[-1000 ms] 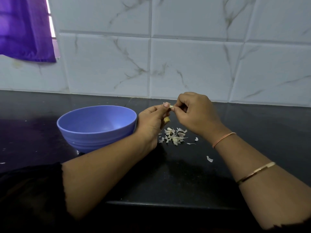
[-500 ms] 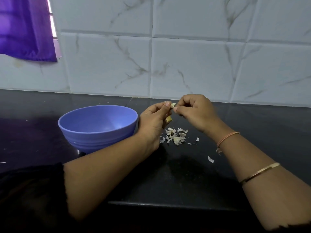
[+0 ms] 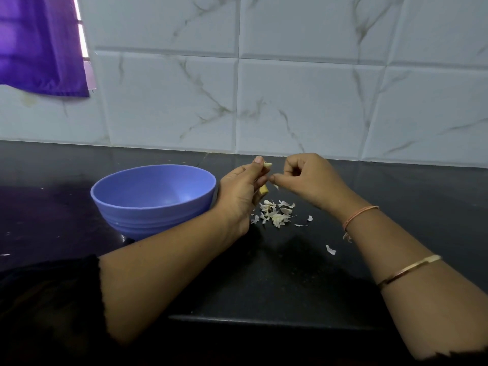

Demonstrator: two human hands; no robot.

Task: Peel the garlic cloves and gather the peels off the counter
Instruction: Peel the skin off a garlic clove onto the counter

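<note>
A black stone counter (image 3: pixel 264 286) fills the foreground, with both forearms reaching across it. The right forearm wears a gold bangle (image 3: pixel 408 270) and, at the wrist, an orange thread (image 3: pixel 359 214). One stray peel (image 3: pixel 330 249) lies alone beside that forearm. Farther in, a loose pile of garlic peels (image 3: pixel 274 213) sits on the counter below the hands. The left hand (image 3: pixel 241 192) pinches a pale garlic clove (image 3: pixel 268 165) at its raised fingertips, and a second, yellowish clove (image 3: pixel 264 191) pokes out under its curled fingers. Just beside it, the right hand (image 3: pixel 310 180) has its fingers curled, thumb meeting forefinger. A scrap of peel (image 3: pixel 276 186) shows under those tips, but whether they grip it cannot be told. A lavender-blue bowl (image 3: pixel 148 220) stands just left of the left hand. Behind rise a marbled white tile wall (image 3: pixel 303 101) and, at upper left, a purple curtain (image 3: pixel 39 43).
</note>
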